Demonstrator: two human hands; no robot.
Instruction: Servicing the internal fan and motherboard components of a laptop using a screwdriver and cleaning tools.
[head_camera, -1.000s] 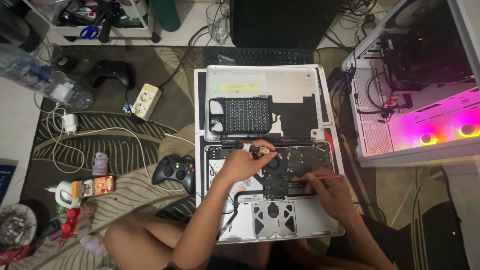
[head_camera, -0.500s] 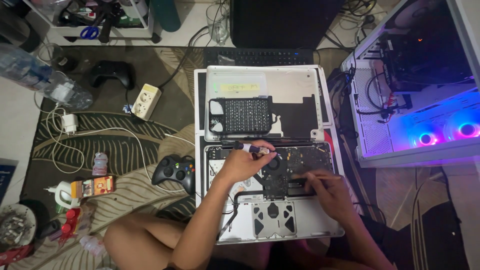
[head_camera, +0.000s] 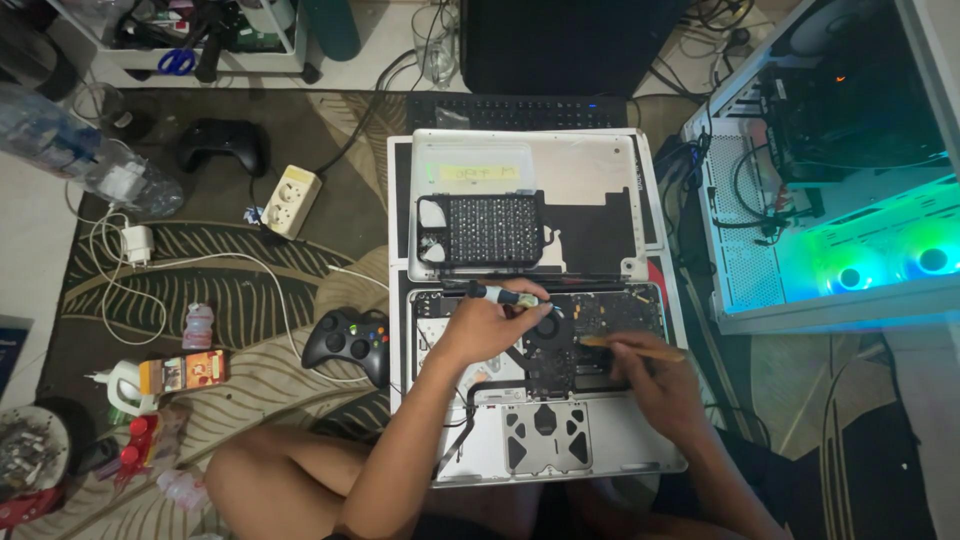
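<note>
The left hand (head_camera: 487, 325) has barely moved, still clenched on a screwdriver (head_camera: 505, 294) at the far edge of the opened laptop (head_camera: 540, 385); the right hand (head_camera: 655, 385) keeps pinching a thin stick (head_camera: 632, 346) over the board. Only the PC case (head_camera: 840, 160) lights changed, pink to green. The tray (head_camera: 488, 230) beyond holds tool bits.
</note>
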